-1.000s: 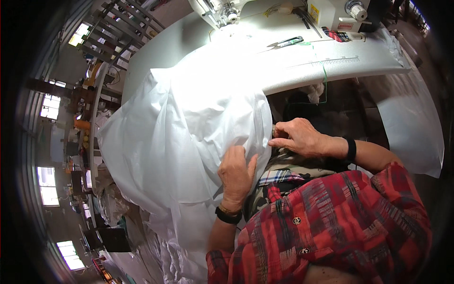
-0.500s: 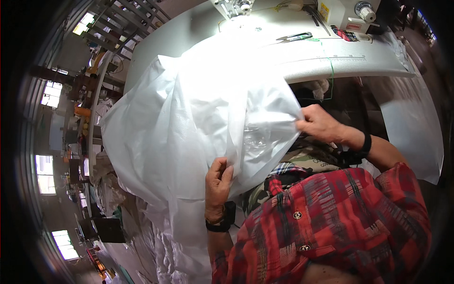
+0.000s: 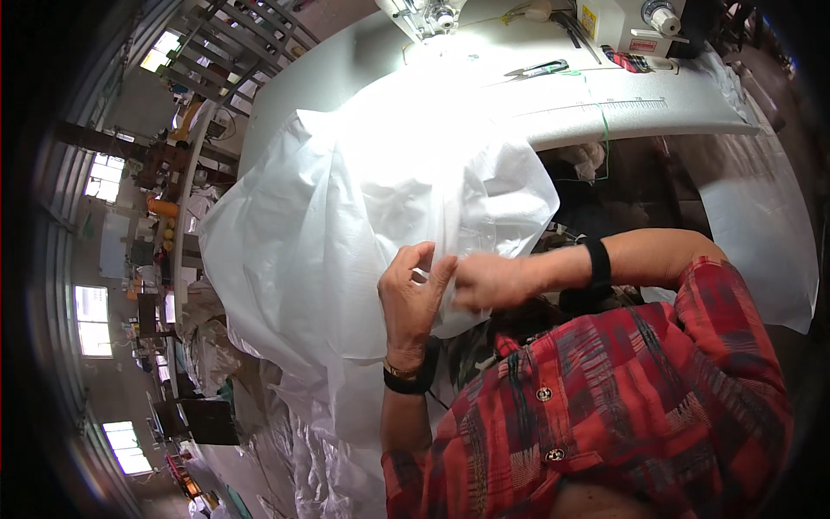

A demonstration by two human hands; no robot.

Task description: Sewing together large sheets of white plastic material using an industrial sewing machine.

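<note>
A large, thin white sheet [image 3: 285, 242], slightly see-through and creased, spreads from the sewing table down over my lap. My left hand [image 3: 410, 290] is at its near part, thumb and fingers curled around a raised fold. Just right of it and very close is my right hand [image 3: 493, 281], smeared by motion, so its fingers cannot be made out. Strong light washes out the sheet below the sewing machine head [image 3: 432, 16].
On the sewing table [image 3: 562, 121] lie thread snips [image 3: 538, 69] and a scrap of plaid cloth [image 3: 624, 60]. Part of the machine, with a round knob [image 3: 661, 17], stands at the back right. Another pale sheet [image 3: 761, 216] hangs at the right. A green thread [image 3: 605, 130] dangles over the table edge.
My right hand has let go of the sheet's right edge and moved left, beside my left hand. My left hand has shifted slightly up. The sheet's right corner has slackened.
</note>
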